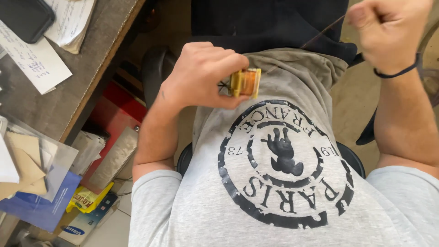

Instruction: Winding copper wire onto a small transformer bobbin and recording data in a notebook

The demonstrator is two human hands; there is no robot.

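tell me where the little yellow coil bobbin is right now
In the head view the yellow coil bobbin sits centre frame, pinched in the left hand over the grey shirt, left of the raised right hand.

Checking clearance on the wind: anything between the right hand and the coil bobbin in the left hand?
Nothing visible. The left hand grips the small yellow bobbin over the lap. The right hand, fisted, is raised to the side and pulls a thin wire that runs toward the bobbin. Only the grey shirt lies behind the gap.

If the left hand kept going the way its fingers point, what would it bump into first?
Nothing close, it seems: the left hand, holding a small yellow coil, points toward the right forearm, with only shirt between. Depth is unclear.
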